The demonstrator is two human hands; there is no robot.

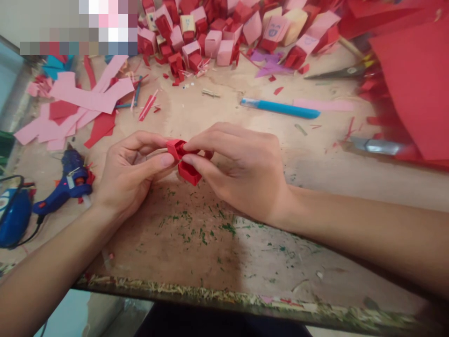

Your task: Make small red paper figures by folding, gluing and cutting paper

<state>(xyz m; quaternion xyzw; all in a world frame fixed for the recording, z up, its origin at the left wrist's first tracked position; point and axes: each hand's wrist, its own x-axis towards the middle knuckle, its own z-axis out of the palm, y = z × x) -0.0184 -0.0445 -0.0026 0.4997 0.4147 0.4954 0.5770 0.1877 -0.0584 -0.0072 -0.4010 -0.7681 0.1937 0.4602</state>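
Between my two hands, above the table, is a small folded red paper box (190,173), its open hollow side facing up toward me. My left hand (135,166) pinches its left part between thumb and fingers. From the other side my right hand (242,164) grips the upper edge with thumb and forefinger, the fingertips partly inside the fold. The fingers hide some of the box's back and right side. Beyond my right hand lies a blue pen-like tool (284,108) with a clear cap end.
A blue glue gun (70,180) and a blue rounded device (13,217) lie at left. Pink paper strips (84,100) sit behind them. Many small pink and red paper boxes (213,43) crowd the back. Scissors (336,71), a cutter (377,146) and red sheets (414,84) are at right.
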